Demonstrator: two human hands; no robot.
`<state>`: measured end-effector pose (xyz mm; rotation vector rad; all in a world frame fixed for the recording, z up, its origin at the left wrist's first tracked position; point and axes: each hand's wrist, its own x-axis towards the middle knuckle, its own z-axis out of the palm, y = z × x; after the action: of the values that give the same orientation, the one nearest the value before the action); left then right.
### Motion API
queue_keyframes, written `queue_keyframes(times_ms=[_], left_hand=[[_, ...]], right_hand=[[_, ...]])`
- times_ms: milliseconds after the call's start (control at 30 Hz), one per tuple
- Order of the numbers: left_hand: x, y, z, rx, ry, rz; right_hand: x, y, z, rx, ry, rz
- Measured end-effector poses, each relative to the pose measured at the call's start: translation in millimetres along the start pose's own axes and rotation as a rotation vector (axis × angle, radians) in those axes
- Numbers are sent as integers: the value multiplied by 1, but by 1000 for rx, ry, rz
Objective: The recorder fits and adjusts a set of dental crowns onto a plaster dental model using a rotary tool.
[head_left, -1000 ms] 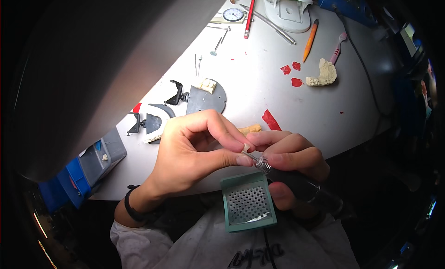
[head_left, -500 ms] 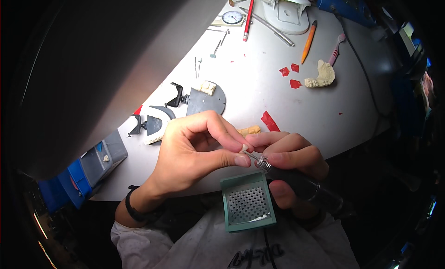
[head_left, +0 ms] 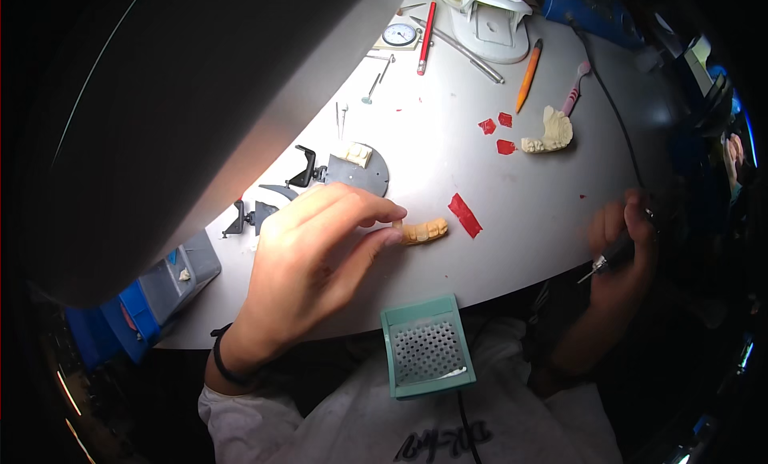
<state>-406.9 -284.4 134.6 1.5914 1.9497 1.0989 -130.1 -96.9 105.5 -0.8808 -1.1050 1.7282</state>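
Note:
My left hand [head_left: 312, 244] is closed in a pinch, thumb against forefinger, at the left end of a yellowish dental model piece with a row of teeth [head_left: 426, 231]. Between those fingertips shows a sliver of a small pale dental crown [head_left: 398, 222], mostly hidden. Off to the right, past the bench edge, my right hand [head_left: 632, 236] grips a dark dental handpiece [head_left: 614, 254], its thin metal bur pointing down and left. A red wax strip [head_left: 466, 216] lies right of the model piece. Below, nearer my body, is a green tray with a perforated plate [head_left: 429, 348].
A large dark lamp hood [head_left: 200, 88] covers the upper left. Farther back lie a cream dental cast [head_left: 550, 132], red wax scraps [head_left: 506, 147], an orange pencil-like tool [head_left: 530, 76] and a dial gauge [head_left: 399, 35]. A grey articulator plate [head_left: 360, 176] stands behind my left hand.
My right hand has swung away to the right with the handpiece, clear of my left hand. My left hand has shifted slightly left and up, bringing the small crown to the model piece.

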Motion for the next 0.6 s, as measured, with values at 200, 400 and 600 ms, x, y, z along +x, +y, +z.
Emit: queue_keyframes(times_ms=[200, 400, 600], left_hand=[[-6, -3, 20, 121, -6, 113], [-5, -5, 25, 100, 28, 66], [-5, -3, 24, 123, 3, 38]], right_hand=[[20, -6, -36, -894, 401, -261], [36, -2, -60, -1010, 272, -215], [40, 0, -59, -1058, 249, -241]])
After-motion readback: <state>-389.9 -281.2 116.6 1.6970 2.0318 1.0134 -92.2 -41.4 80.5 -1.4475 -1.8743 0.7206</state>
